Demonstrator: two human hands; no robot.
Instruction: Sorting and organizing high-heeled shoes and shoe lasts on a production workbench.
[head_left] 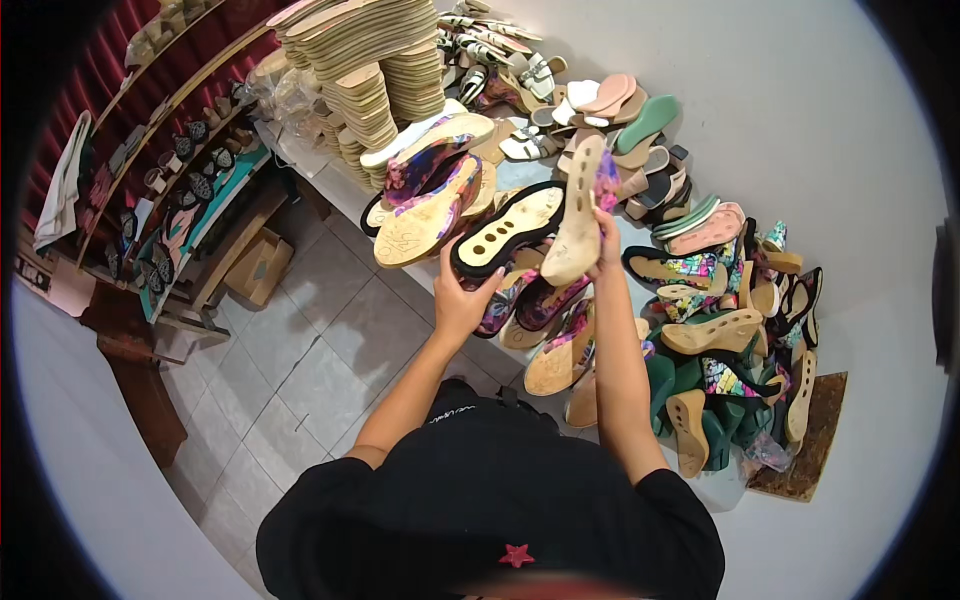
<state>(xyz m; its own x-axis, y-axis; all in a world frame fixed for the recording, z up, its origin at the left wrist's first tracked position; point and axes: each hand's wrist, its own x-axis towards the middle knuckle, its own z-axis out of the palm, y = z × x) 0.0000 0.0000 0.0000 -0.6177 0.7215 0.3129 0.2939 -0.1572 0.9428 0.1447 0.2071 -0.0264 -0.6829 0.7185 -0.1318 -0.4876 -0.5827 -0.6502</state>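
Observation:
In my left hand (463,308) is a black-edged sandal (507,232), tipped so its pale underside with a row of holes faces up. My fingers are closed around its near end. My right hand (608,245) grips a second sandal (574,232), held nearly upright, with a tan holed sole and a purple patterned upper at its side. The two sandals are close together over the table. Left of them lies a tan sandal (415,232) with a colourful patterned strap. Below my hands, another patterned sandal (560,362) rests at the table's near edge.
Tall stacks of shoe soles (365,45) stand at the back left of the table. Piled sandals (715,335) and green shoe lasts (720,435) cover the right side. A shelf of footwear (190,190) and a cardboard box (258,267) are at the left, beside the tiled floor (290,400).

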